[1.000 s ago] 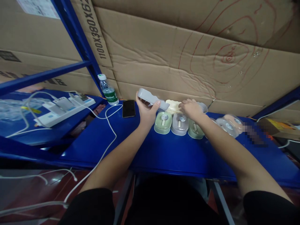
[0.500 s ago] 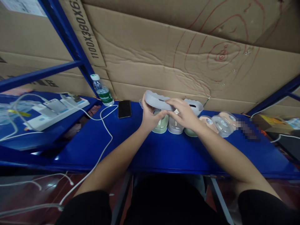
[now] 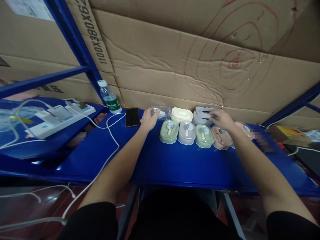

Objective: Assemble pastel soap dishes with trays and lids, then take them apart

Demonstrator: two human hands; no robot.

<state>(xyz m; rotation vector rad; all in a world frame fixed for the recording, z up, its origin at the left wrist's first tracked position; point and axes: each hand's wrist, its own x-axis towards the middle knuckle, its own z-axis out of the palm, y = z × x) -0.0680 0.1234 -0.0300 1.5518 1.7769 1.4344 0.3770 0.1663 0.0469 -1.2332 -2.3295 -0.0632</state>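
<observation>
My left hand [image 3: 148, 120] reaches to the back of the blue shelf [image 3: 175, 163], its fingers curled on the rim of a clear plastic container [image 3: 161, 111]. My right hand [image 3: 221, 119] grips the right end of a grey lid [image 3: 202, 115] lying on a small grey stack by the cardboard wall. Between the two sits a cream stack of lids [image 3: 182, 114]. In front runs a row of small lidded boxes: a green box [image 3: 169, 131], a grey box [image 3: 186, 132], a second green box [image 3: 204, 135] and a pink box [image 3: 221, 138] under my right wrist.
A black phone [image 3: 132, 117] lies left of the clear container, with a water bottle [image 3: 109, 98] behind it. A white cable [image 3: 110, 133] crosses the shelf's left part. A white power strip [image 3: 60, 116] sits on the lower left shelf. A cardboard wall [image 3: 190, 66] backs the shelf.
Both hands held the grey lid up above the boxes before. Now the lid is down on the grey stack under my right hand, and my left hand has moved left onto the clear container.
</observation>
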